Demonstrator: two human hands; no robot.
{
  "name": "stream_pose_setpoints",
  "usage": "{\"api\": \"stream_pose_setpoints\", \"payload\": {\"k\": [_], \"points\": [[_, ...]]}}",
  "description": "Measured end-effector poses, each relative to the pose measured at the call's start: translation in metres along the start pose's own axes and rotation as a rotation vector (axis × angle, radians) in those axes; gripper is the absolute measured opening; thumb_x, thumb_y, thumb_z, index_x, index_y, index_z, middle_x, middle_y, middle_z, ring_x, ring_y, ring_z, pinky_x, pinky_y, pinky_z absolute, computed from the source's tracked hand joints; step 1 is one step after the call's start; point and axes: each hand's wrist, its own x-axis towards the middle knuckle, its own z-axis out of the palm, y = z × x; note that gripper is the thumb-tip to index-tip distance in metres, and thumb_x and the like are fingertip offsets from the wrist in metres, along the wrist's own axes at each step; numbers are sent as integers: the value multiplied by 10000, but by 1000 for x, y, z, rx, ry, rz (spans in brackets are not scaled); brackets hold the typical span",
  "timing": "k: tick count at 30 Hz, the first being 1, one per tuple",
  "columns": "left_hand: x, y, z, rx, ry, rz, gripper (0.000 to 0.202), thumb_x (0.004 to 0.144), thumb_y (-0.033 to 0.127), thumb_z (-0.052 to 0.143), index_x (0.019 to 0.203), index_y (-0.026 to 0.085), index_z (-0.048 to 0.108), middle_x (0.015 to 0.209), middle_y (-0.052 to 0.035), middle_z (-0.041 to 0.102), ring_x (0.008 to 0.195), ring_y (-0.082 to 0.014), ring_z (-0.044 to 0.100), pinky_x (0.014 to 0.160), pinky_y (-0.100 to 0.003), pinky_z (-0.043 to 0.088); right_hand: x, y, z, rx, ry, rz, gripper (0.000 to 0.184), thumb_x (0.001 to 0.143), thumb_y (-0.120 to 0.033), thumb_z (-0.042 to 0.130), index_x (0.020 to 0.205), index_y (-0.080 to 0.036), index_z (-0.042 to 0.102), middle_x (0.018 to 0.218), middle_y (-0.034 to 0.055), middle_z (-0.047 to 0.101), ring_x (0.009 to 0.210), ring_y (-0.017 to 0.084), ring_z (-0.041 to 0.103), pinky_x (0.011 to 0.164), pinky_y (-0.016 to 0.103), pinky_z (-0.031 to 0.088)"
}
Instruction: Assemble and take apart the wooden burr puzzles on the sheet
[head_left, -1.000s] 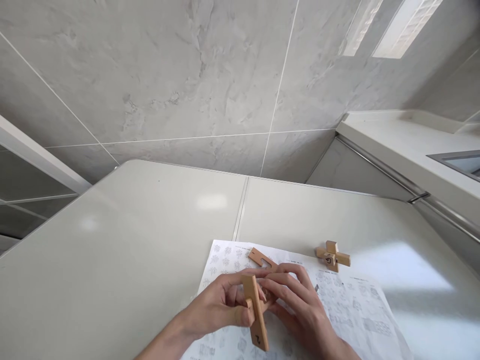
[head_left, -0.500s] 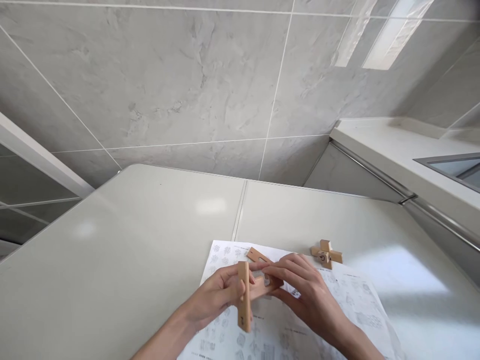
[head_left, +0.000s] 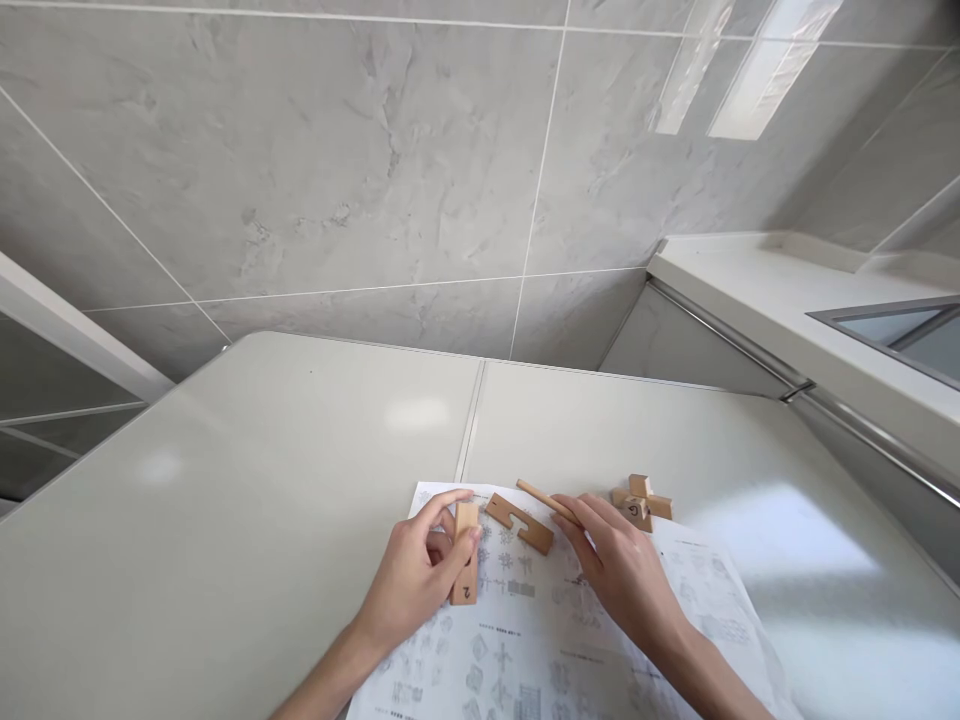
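Observation:
My left hand [head_left: 412, 565] is closed on a wooden puzzle piece [head_left: 466, 585] marked "2", thumb on its face, over the left part of the printed sheet [head_left: 517, 640]. My right hand [head_left: 626, 565] pinches a slim wooden puzzle strip [head_left: 541, 496], seen nearly edge-on; its right end is hidden by the fingers. Between the two hands a flat notched puzzle piece [head_left: 534, 533] marked "1" lies on the sheet. Just beyond my right hand sits a cross-shaped wooden puzzle [head_left: 639, 510] made of several joined bars, with a dark mark on one end.
The sheet, covered in small diagrams, lies on a pale table [head_left: 300, 520] with a seam [head_left: 471, 420] running away from me. A grey tiled wall [head_left: 337, 150] rises behind it. A white ledge [head_left: 727, 290] stands along the right side.
The pieces held together between both hands have come apart: one stays in my left hand, the strip in my right. The hands have separated, and the notched piece now shows fully.

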Motion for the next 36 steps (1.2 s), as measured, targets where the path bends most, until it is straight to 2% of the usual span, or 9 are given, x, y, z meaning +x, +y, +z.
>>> {"api": "stream_pose_setpoints", "payload": {"k": [3,10,21,23,26,28,31,33,36], "points": [[-2,-4,3,162,85,100,438,1031,493,588,1394,249,606,675,74,509,573,-146,505,578,-254,434,-2,2,8,-46,29,1,389,1178,-416,336,1127,-232,675,835,28,659,650,207,642,512,298,453],[0,-18,5,477,241,284,215,1054,373,531,1079,265,716,705,29,602,631,-178,601,633,-285,495,-8,10,28,-171,56,-162,415,1168,-278,338,1549,-201,486,990,98,624,785,254,640,601,356,526],[5,-22,9,653,221,327,208,1082,317,507,1006,254,690,649,20,557,649,-218,610,674,-335,491,-6,5,23,-135,-47,-200,459,1155,-254,394,1611,-215,429,1071,120,606,932,290,639,745,441,612],[4,-23,8,639,216,330,178,1081,322,515,1074,250,678,724,2,611,704,-229,640,712,-353,520,-6,6,22,-140,-48,-193,459,1149,-228,391,1606,-222,435,1078,123,601,940,295,638,734,440,607],[1,-22,6,580,182,376,194,1066,343,557,1214,253,646,1064,-73,701,969,-268,694,855,-405,581,-7,8,23,-141,-38,-193,461,1144,-214,392,1603,-226,436,1096,130,598,958,301,637,723,434,604],[-1,-22,5,540,112,403,342,1022,391,657,1339,270,613,1330,-111,653,1211,-318,655,982,-455,593,-7,8,24,-139,-29,-196,456,1142,-213,398,1597,-222,436,1111,135,599,977,306,638,735,440,608],[-4,-23,4,513,-49,413,817,889,515,833,1582,319,450,1626,-141,470,1461,-416,506,1101,-549,575,-7,4,24,-104,-45,-191,422,1143,-220,406,1561,-214,462,1125,135,602,988,304,643,755,449,617],[-6,-25,5,516,-133,409,1073,810,562,899,1676,355,301,1734,-151,333,1538,-468,415,1127,-614,560,-8,-3,23,-63,-59,-179,387,1142,-228,414,1520,-209,495,1120,129,606,979,296,650,762,448,627],[-8,-28,6,523,-170,385,1200,767,557,941,1702,383,210,1784,-152,230,1590,-488,334,1152,-666,532,-12,-18,24,2,-84,-176,354,1134,-217,428,1473,-215,529,1105,116,618,967,288,664,780,452,643]]}}
